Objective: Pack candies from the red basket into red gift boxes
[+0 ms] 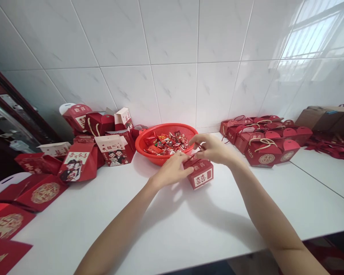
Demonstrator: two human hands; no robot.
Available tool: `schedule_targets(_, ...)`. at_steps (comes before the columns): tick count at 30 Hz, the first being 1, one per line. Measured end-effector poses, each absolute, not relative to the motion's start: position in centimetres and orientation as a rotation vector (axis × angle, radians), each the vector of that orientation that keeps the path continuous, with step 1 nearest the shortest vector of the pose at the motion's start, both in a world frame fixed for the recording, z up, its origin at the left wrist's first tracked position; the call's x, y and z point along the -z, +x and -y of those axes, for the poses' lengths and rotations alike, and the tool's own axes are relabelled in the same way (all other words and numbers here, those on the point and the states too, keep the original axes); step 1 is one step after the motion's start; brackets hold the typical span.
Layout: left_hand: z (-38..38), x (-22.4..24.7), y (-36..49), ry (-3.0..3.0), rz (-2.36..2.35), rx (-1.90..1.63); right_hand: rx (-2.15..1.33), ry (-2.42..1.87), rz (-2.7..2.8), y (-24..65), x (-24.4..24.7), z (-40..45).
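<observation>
A small red box (pixel 203 176) with white and gold lettering stands on the white table, right of the middle. My left hand (pixel 174 168) is closed on the box's upper left side, its thumb on the front of the lid. Above the box's top, my right hand (pixel 210 148) pinches a thin dark red ribbon (pixel 199 146) between thumb and fingers. Just behind my hands sits a red plastic basket (pixel 141 147) full of wrapped candies (pixel 167 144).
Several red gift boxes (pixel 80 160) crowd the left side. More boxes with rope handles (pixel 263 152) stand at the right, beside a brown carton (pixel 318 120) and loose dark red ribbons (pixel 332 147). A tiled wall (pixel 172 88) rises behind the table (pixel 172 236).
</observation>
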State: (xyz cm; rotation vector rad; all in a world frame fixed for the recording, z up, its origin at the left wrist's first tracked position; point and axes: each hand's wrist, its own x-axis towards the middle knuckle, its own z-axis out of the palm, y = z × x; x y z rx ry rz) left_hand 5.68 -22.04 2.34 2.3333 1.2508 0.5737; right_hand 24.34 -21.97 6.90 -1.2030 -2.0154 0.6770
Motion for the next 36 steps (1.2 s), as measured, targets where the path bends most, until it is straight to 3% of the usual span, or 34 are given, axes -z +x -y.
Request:
schedule_targets(7, 22.9, -0.6, 7.4, 2.393, -1.283, -0.526, -0.203, -1.54, 2.302, 23.8, -5.0, 21.5)
schedule_targets(14, 22.4, 2.8, 8.2, 2.321, -1.0, -0.753, 0.049, -1.822, 2.018, 25.9, -6.0, 22.4)
schedule_targets(22, 21.3, 9.0, 8.8, 2.144, -0.824, -0.831, 0.009, -1.487, 1.473, 36.3, -7.5, 26.9)
schedule_targets(30, 21.6, 8.5, 8.9, 2.339, -0.881, -0.798, 0.092, -1.719, 0.873, 45.5, -5.2, 30.3)
schedule_targets(36, 21.5, 8.5, 8.8, 2.375, -0.904, -0.767, 0.145, -1.711, 0.579, 49.3, -2.0, 28.0)
